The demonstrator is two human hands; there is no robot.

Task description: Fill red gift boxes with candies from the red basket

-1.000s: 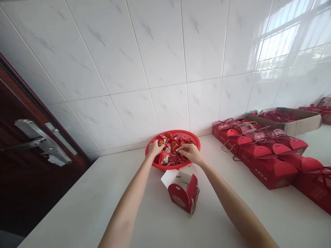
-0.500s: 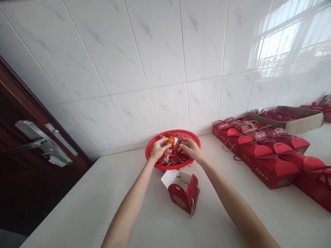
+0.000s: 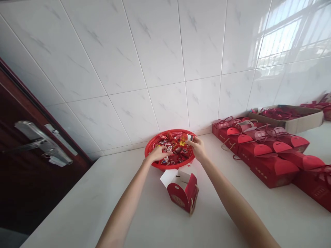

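Observation:
A red plastic basket [image 3: 146,150] full of small wrapped candies [image 3: 173,159] stands against the wall. My right hand [image 3: 198,148], at the basket's right rim, pinches a red-and-yellow candy packet [image 3: 184,141] with a white and dark end. Over the left side of the pile, my left hand [image 3: 158,154] has its thumb and finger closed about a wrapped candy [image 3: 169,148] with a white label. In front of the basket, between my forearms, stands a small red gift box [image 3: 181,196], its top flaps up, its white inside showing and a cord handle hanging at its side.
Several closed red gift boxes [image 3: 274,170] with cord handles stand in rows to the right. Behind them is an open cardboard carton [image 3: 302,123] holding dark red ribbon-like pieces. A dark red door [image 3: 23,179] with a metal handle is at left, beside the white table [image 3: 85,203].
My right hand has moved the red-and-yellow packet from the basket's middle to its right side. My left hand has left that packet and dropped lower onto the candies. The gift box stays put.

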